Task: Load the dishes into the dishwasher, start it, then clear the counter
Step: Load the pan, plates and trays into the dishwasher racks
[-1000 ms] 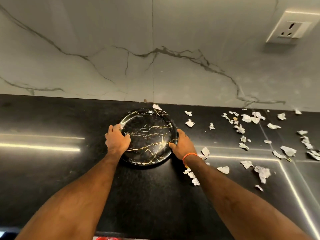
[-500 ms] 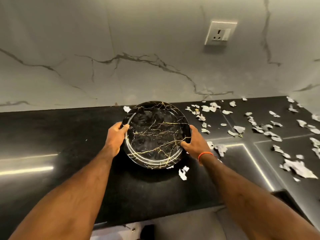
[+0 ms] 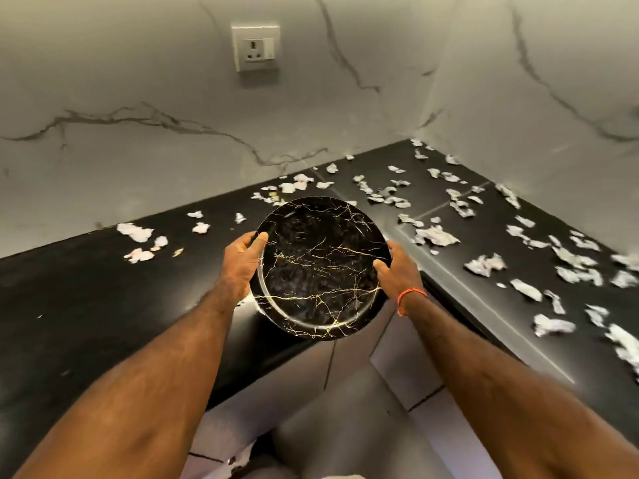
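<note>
Now left hand (image 3: 242, 262), right hand (image 3: 397, 271) grip black plate (image 3: 321, 267), seemingly above counter (image 3: 86, 288).

The paper scraps (image 3: 622, 344) at the right edge are smeared by blur; both forearms are cut off at the bottom edge.

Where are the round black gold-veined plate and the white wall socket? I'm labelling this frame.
Round black gold-veined plate (image 3: 320, 267): head view, centre of its face.
White wall socket (image 3: 256, 46): head view, middle of its faceplate.
</note>
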A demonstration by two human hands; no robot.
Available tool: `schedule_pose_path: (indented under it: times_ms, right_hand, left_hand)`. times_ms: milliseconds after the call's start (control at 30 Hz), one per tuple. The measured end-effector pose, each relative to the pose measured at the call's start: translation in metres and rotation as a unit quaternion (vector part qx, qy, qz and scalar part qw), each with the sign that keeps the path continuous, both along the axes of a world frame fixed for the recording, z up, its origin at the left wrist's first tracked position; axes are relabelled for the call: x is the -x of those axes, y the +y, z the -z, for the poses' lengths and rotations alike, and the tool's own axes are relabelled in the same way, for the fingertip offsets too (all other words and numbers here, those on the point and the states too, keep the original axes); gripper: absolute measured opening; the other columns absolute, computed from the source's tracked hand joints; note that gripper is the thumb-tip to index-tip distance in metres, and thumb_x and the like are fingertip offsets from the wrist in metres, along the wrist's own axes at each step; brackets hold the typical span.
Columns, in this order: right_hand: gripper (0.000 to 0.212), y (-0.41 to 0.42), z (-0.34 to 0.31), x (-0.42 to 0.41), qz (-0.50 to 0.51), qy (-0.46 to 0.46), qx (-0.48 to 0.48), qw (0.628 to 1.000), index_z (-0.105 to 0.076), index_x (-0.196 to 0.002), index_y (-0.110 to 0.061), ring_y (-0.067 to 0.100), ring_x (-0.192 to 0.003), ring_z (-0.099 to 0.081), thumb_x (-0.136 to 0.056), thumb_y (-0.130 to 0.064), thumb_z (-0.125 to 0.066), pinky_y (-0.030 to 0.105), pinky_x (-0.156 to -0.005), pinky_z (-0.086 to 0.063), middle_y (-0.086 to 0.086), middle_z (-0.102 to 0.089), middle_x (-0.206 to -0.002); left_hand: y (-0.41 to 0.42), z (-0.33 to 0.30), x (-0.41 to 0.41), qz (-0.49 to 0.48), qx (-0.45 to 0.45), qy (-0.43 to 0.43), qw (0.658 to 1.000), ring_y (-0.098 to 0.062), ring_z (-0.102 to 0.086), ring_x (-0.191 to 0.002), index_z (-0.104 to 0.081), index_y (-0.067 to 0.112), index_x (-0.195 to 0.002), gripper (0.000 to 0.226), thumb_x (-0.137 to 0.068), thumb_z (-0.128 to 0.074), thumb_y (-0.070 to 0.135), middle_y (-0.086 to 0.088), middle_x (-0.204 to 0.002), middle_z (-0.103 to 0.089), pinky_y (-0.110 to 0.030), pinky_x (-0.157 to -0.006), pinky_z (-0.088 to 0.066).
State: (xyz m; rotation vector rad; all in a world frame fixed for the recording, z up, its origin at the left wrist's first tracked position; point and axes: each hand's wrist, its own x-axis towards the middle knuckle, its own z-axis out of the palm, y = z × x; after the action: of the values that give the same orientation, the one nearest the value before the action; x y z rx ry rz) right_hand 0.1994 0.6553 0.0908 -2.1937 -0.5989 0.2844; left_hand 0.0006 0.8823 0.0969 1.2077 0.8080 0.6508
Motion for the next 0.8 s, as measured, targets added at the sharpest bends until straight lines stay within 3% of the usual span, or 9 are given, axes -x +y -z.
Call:
schedule_pose_path:
  times_ms: [100,200,400,533,633,700,800]
  right_hand:
    - [0.039,-0.049,0.000,-0.014,0.067,0.001,0.018,0.998,-0.056,-0.130,-0.021,0.020,-0.106,-0.063,-0.093,-0.031,-0.064,0.039,-0.095,-0.051,0.001,-0.066,-0.117]
    - [0.034,-0.094,-0.005,-0.024,0.120,-0.011,0.041,0.992,-0.060,-0.122,-0.021,0.019,-0.094,-0.064,-0.091,-0.033,-0.067,0.035,-0.085,-0.051,-0.003,-0.066,-0.101]
    - [0.040,-0.155,-0.009,-0.028,0.230,-0.007,0.022,0.973,-0.060,-0.125,-0.020,0.026,-0.104,-0.065,-0.087,-0.029,-0.069,0.040,-0.095,-0.051,0.005,-0.069,-0.115]
    - [0.030,-0.197,-0.008,-0.015,0.301,0.036,-0.021,0.953,-0.061,-0.118,-0.018,0.020,-0.099,-0.061,-0.091,-0.028,-0.069,0.034,-0.087,-0.047,-0.003,-0.064,-0.106]
    - [0.021,-0.231,-0.004,0.006,0.353,0.032,-0.047,0.934,-0.061,-0.109,-0.017,0.016,-0.090,-0.062,-0.091,-0.025,-0.069,0.029,-0.077,-0.042,-0.005,-0.064,-0.096]
    - [0.021,-0.251,-0.001,0.025,0.398,0.039,-0.067,0.914,-0.064,-0.107,-0.016,0.017,-0.087,-0.065,-0.090,-0.025,-0.071,0.030,-0.076,-0.046,-0.004,-0.068,-0.094]
    - [0.016,-0.284,0.006,0.060,0.480,0.042,-0.074,0.873,-0.066,-0.099,-0.018,0.018,-0.082,-0.067,-0.085,-0.021,-0.073,0.035,-0.078,-0.054,-0.002,-0.070,-0.088]
  left_hand:
    - [-0.027,-0.002,-0.034,0.060,0.018,-0.012,0.998,-0.020,-0.074,-0.082,-0.071,0.011,-0.112,0.017,-0.099,-0.065,0.019,-0.009,-0.094,-0.076,-0.037,-0.074,-0.063]
    - [-0.047,-0.010,-0.069,0.138,0.018,-0.011,0.990,-0.020,-0.073,-0.082,-0.071,0.011,-0.110,0.016,-0.098,-0.067,0.022,-0.008,-0.093,-0.076,-0.035,-0.069,-0.062]
    - [-0.088,-0.019,-0.140,0.311,0.005,0.002,0.950,-0.023,-0.074,-0.084,-0.076,0.012,-0.108,0.021,-0.094,-0.071,0.026,-0.013,-0.099,-0.077,-0.032,-0.070,-0.061]
    - [-0.112,-0.016,-0.177,0.393,-0.001,0.020,0.919,-0.024,-0.075,-0.082,-0.077,0.012,-0.104,0.020,-0.091,-0.074,0.027,-0.013,-0.097,-0.078,-0.036,-0.073,-0.061]
    - [-0.138,-0.009,-0.201,0.465,-0.027,0.037,0.884,-0.023,-0.074,-0.076,-0.075,0.008,-0.107,0.019,-0.090,-0.073,0.016,-0.016,-0.095,-0.077,-0.034,-0.072,-0.061]
    - [-0.160,-0.007,-0.211,0.515,-0.055,0.043,0.854,-0.022,-0.072,-0.074,-0.073,0.007,-0.108,0.017,-0.092,-0.069,0.010,-0.012,-0.089,-0.077,-0.032,-0.067,-0.060]
    - [-0.203,-0.002,-0.222,0.587,-0.081,0.036,0.804,-0.024,-0.072,-0.078,-0.073,0.009,-0.105,0.012,-0.094,-0.068,0.011,-0.014,-0.091,-0.076,-0.037,-0.072,-0.061]
